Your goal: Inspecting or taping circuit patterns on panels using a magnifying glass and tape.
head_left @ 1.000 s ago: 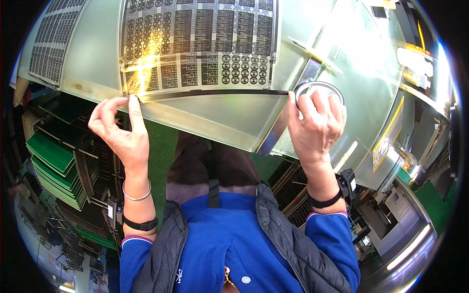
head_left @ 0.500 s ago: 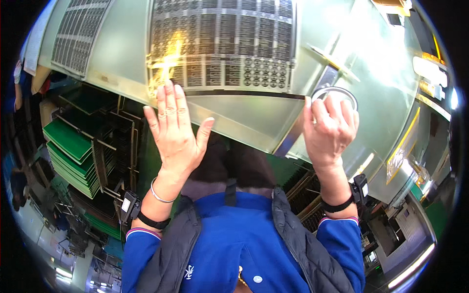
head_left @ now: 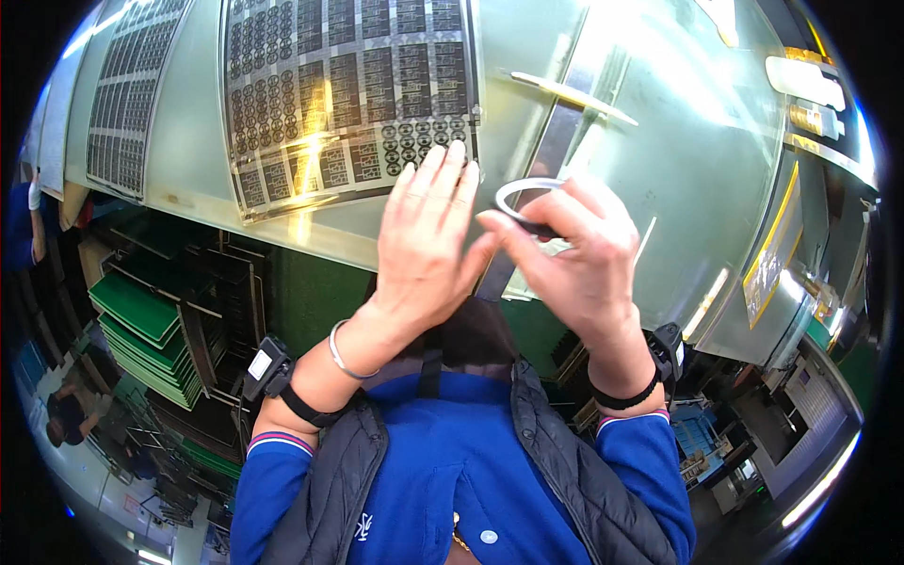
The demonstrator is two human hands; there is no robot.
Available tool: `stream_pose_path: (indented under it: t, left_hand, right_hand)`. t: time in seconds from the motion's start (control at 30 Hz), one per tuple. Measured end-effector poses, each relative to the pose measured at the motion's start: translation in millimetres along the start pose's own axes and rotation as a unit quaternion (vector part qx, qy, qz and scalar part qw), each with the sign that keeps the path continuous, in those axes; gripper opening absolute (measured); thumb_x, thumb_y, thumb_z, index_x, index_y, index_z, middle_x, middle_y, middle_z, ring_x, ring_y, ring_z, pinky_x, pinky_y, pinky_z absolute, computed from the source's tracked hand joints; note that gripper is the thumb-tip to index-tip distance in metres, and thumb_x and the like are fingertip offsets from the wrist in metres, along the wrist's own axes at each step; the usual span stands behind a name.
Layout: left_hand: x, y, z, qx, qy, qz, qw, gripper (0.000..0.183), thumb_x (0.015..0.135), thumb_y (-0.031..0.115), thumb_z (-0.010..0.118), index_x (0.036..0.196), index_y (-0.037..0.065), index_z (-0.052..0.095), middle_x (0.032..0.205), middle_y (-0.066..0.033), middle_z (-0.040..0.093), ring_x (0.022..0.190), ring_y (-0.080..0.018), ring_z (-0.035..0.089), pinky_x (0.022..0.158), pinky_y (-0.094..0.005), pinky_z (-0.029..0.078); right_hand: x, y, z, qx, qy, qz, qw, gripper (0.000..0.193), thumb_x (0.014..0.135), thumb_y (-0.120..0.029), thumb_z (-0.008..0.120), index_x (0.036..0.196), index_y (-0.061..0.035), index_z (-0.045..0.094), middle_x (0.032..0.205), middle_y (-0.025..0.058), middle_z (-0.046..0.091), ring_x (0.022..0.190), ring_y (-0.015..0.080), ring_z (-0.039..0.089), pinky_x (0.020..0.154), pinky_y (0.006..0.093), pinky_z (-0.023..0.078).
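A patterned film sheet [head_left: 353, 80] with rows of dark printed figures lies on the pale glass-like table [head_left: 697, 207]. Over its near right corner, my left hand [head_left: 424, 245] is stretched flat, fingers together and fingertips on or just above the edge. To the right, my right hand [head_left: 584, 254] pinches a ring-shaped roll [head_left: 508, 191], which looks like tape, tilted between thumb and fingers. A slim pen-like tool [head_left: 574, 97] rests beyond it, across a dark metal strip [head_left: 556, 141].
Another patterned sheet [head_left: 137, 89] lies at the table's left. Below the table edge stands a rack of green boards [head_left: 141, 311]. At the far right are a white bottle [head_left: 805, 83] and a yellow-edged panel [head_left: 772, 245]. Another person's sleeve [head_left: 21, 226] shows at the left rim.
My left hand has moved right, from the sheet's left part to its near right corner. My right hand has come left with the roll. In view, the sheet sits further left and more tilted.
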State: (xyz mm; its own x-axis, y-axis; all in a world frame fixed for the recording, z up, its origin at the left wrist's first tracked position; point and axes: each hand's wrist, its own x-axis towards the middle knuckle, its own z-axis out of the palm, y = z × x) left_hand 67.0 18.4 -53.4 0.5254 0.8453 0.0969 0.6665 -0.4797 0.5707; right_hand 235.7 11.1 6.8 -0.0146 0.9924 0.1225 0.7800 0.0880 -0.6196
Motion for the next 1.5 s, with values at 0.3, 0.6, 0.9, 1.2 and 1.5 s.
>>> stream_pose_path:
  t: [0.3, 0.6, 0.9, 1.2, 1.5]
  left_hand:
    - [31, -34, -28, -0.458, -0.007, -0.190, 0.868, 0.008, 0.088, 0.003, 0.067, 0.094, -0.001, 0.068, 0.088, -0.0053, 0.068, 0.074, -0.0082, 0.062, 0.068, -0.0221, 0.051]
    - [26, -53, -26, -0.519, -0.027, -0.188, 0.833, 0.008, 0.094, 0.005, 0.059, 0.092, -0.002, 0.056, 0.094, -0.0148, 0.068, 0.080, -0.0172, 0.067, 0.072, -0.0280, 0.057]
    - [31, -53, -25, -0.509, -0.041, -0.185, 0.840, 0.017, 0.095, 0.015, 0.060, 0.096, -0.002, 0.059, 0.095, -0.0153, 0.069, 0.076, -0.0168, 0.069, 0.068, -0.0252, 0.056]
    - [31, -51, -24, -0.506, -0.029, -0.176, 0.844, 0.014, 0.094, 0.011, 0.061, 0.091, -0.002, 0.057, 0.090, -0.0155, 0.068, 0.074, -0.0180, 0.069, 0.066, -0.0267, 0.057]
    - [29, -52, -24, -0.501, -0.042, -0.170, 0.848, 0.013, 0.096, 0.012, 0.058, 0.095, -0.001, 0.059, 0.095, -0.0148, 0.069, 0.078, -0.0158, 0.068, 0.070, -0.0248, 0.055]
  right_hand:
    - [57, 72, 5, -0.093, 0.155, -0.083, 0.980, 0.015, 0.079, -0.010, 0.071, 0.093, -0.0056, 0.066, 0.100, 0.0121, 0.064, 0.094, 0.0319, 0.058, 0.084, 0.0396, 0.046]
    - [-34, 40, 31, 0.147, 0.184, 0.212, 0.948, 0.015, 0.089, -0.006, 0.063, 0.103, -0.0016, 0.063, 0.095, 0.0128, 0.063, 0.081, 0.0299, 0.060, 0.077, 0.0378, 0.049]
    - [-79, -14, 60, 0.155, 0.152, 0.200, 0.955, 0.019, 0.087, -0.003, 0.065, 0.106, -0.0038, 0.068, 0.090, 0.0113, 0.061, 0.083, 0.0212, 0.066, 0.065, 0.0298, 0.050]
    - [-77, -20, 65, 0.104, 0.150, 0.216, 0.959, 0.019, 0.088, -0.003, 0.064, 0.106, -0.0047, 0.069, 0.088, 0.0136, 0.062, 0.080, 0.0250, 0.066, 0.066, 0.0333, 0.052]
    - [-75, -23, 67, 0.125, 0.158, 0.234, 0.951, 0.019, 0.088, -0.003, 0.063, 0.106, -0.0055, 0.069, 0.084, 0.0155, 0.064, 0.082, 0.0277, 0.065, 0.071, 0.0352, 0.052]
